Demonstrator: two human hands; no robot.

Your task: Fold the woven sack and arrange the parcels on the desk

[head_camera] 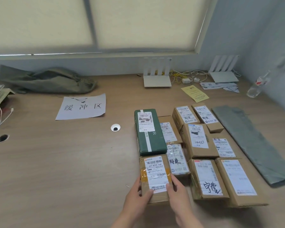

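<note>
In the head view I have my left hand and right hand clasping the sides of a labelled cardboard parcel, apparently to square it below the green box, while the folded woven sack lies flat on the desk to the right of the rows.

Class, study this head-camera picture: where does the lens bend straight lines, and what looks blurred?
Head view: wide-angle distortion bows the window sill and slants the right wall; head view: light through the blinds is soft, shadows faint; head view: the bottle at the right edge smears, while the held parcel shows a legible label.
</note>
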